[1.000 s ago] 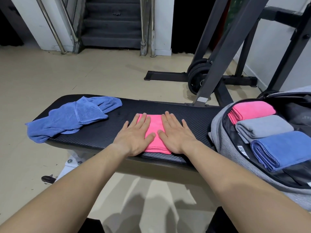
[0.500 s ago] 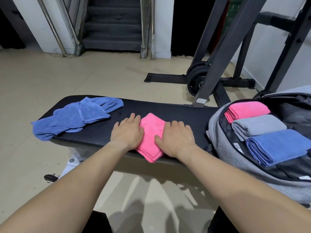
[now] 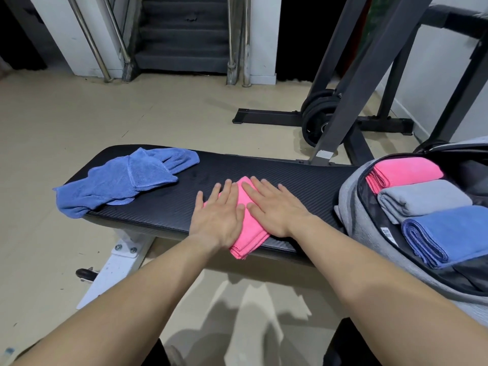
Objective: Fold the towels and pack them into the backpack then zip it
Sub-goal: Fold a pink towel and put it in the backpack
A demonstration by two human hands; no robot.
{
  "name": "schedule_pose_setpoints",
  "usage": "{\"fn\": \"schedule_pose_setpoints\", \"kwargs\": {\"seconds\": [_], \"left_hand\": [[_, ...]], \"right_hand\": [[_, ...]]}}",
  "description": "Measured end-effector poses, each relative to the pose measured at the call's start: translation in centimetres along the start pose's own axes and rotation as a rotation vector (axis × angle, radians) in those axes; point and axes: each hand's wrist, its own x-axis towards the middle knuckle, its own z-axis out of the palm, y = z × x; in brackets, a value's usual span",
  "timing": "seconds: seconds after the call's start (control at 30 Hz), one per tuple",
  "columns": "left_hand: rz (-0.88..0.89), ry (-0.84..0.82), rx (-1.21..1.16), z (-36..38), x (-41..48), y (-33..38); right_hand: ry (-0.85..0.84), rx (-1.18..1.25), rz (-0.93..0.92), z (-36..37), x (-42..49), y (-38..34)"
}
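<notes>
A blue towel (image 3: 118,180) lay unfolded left of the hands. The left hand (image 3: 219,220) and right hand (image 3: 280,212), curled a moment before, pressed flat, holding nothing, on the folded pink towel (image 3: 249,233). It now sat askew on the tabletop (image 3: 303,178) and looked ready for the backpack (image 3: 351,196) to their right.

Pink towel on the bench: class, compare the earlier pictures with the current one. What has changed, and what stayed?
The pink towel turned from square to slantwise, its near corner now past the front edge of the bench. The left hand and right hand curled their fingers midway and now press flat on it again. The crumpled blue towel and the packed backpack stayed put.
</notes>
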Motion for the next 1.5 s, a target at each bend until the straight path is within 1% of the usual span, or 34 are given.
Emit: {"fn": "schedule_pose_setpoints", "kwargs": {"seconds": [0.07,0.13,0.17,0.23,0.27,0.3,0.37,0.4,0.47,0.57,0.7,0.77,0.83,0.9,1.0,1.07,1.13,1.2,1.27,1.37,1.43,1.5], "left_hand": [[0.022,-0.038,-0.037,-0.2,0.3,-0.4],[0.068,-0.075,-0.151,-0.8,0.4,-1.1],[0.077,-0.082,-0.275,-1.2,0.4,-1.5],[0.027,-0.045,-0.500,-2.2,0.2,-3.1],[0.001,-0.010,-0.505,-2.6,0.1,-3.9],[-0.014,0.003,-0.431,-2.8,0.0,-4.7],[-0.019,-0.024,-0.272,-2.9,-0.1,-5.7],[-0.027,-0.037,-0.245,-3.0,-0.3,-5.8],[-0.030,-0.014,-0.274,-3.3,-0.3,-5.6],[0.021,0.037,-0.348,-4.1,-0.3,-4.9],[0.127,0.060,-0.426,-5.3,-0.3,-3.8],[0.181,0.068,-0.437,-5.8,-0.2,-3.4],[0.224,0.061,-0.459,-6.1,-0.1,-3.1],[0.240,0.070,-0.498,-6.0,0.1,-3.0],[0.156,0.065,-0.593,-5.9,0.6,-2.9],[0.064,0.003,-0.655,-5.9,0.9,-2.9],[0.016,-0.047,-0.641,-5.8,1.3,-3.0],[-0.012,-0.048,-0.578,-5.6,1.6,-3.0],[-0.047,-0.023,-0.526,-5.6,1.7,-3.0],[-0.114,0.008,-0.520,-5.6,1.7,-2.6],[-0.142,0.007,-0.558,-5.6,1.7,-2.4],[-0.165,0.004,-0.651,-5.7,1.7,-2.3]], "right_hand": [[0.004,0.001,0.017,0.0,-0.1,-0.3],[-0.003,0.021,0.034,0.0,-0.4,-0.7],[-0.006,0.030,0.048,-0.1,-0.6,-0.9],[-0.021,0.049,0.095,-0.2,-1.1,-1.5],[-0.032,0.058,0.124,-0.2,-1.5,-1.8],[-0.046,0.065,0.150,-0.2,-1.9,-2.2],[-0.056,0.061,0.183,-0.2,-2.8,-2.8],[-0.042,0.050,0.187,-0.5,-3.1,-2.9],[0.024,0.058,0.182,-1.3,-3.6,-2.9],[0.101,0.200,0.185,-2.5,-3.7,-2.4],[0.063,0.416,0.191,-3.5,-3.0,-1.2],[0.077,0.505,0.178,-3.8,-2.2,-0.4],[0.081,0.569,0.162,-4.2,-1.6,0.4],[0.053,0.576,0.137,-4.5,-1.2,1.2],[0.010,0.528,0.128,-4.5,-0.7,2.2],[0.005,0.506,0.152,-4.3,-0.5,2.4],[0.028,0.476,0.182,-4.1,-0.3,2.5],[0.067,0.459,0.214,-4.1,-0.3,2.6],[0.071,0.534,0.256,-4.5,-0.4,2.6],[0.005,0.701,0.297,-4.8,-0.8,2.5],[-0.020,0.769,0.327,-4.8,-0.9,2.4],[-0.008,0.826,0.356,-4.9,-1.1,2.6]]}}
